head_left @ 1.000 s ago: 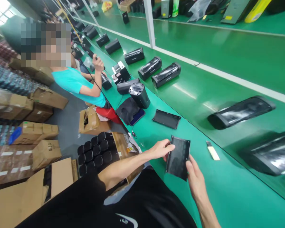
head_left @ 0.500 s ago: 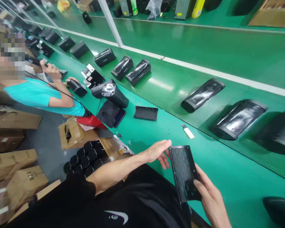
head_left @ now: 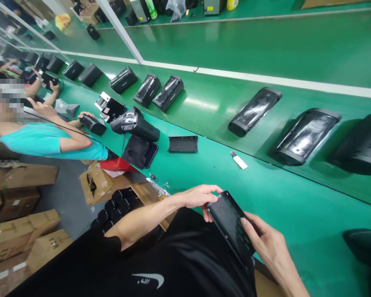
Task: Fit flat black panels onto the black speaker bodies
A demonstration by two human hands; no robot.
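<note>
Fingers (head_left: 212, 199) of our left hand (head_left: 198, 197) and right hand (head_left: 267, 238) pinched the panel (head_left: 229, 222) at end and side, where we judged light, even pressure best.

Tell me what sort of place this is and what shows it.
Probably a factory assembly line: dark, speaker-like units lie spaced along a long green surface, a co-worker in turquoise is beside it, and cardboard boxes stand on the floor.

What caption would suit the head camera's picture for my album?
Left hand and right hand hold a black panel at a green table, a second panel lying beyond.
</note>
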